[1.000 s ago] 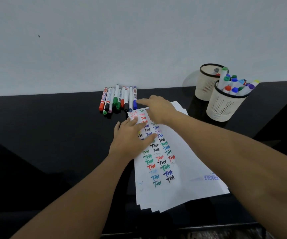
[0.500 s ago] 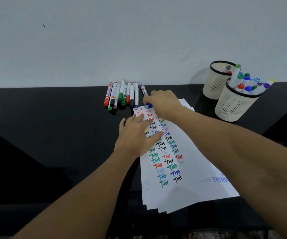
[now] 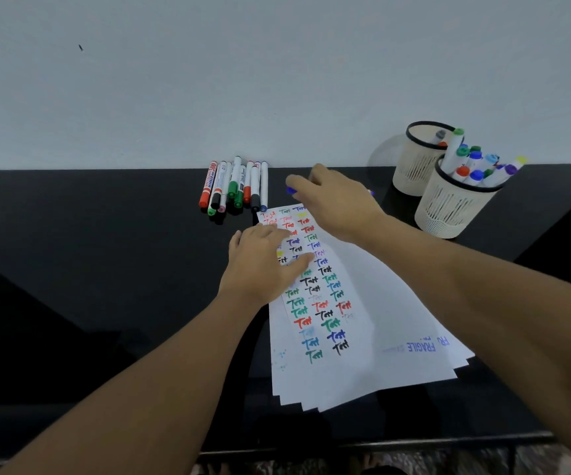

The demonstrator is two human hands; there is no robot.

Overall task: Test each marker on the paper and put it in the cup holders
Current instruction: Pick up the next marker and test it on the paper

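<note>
We see bare black tabletop open on the left. A row of markers lines the wall ahead; two cup holders, crowded with markers, block the far right.

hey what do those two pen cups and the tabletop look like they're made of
The two cup holders, front and back, look like cream perforated mesh, metal or plastic, with black rims; slits and small holes show. The table looks like glossy black glass or lacquer; it faintly mirrors the markers.
</note>
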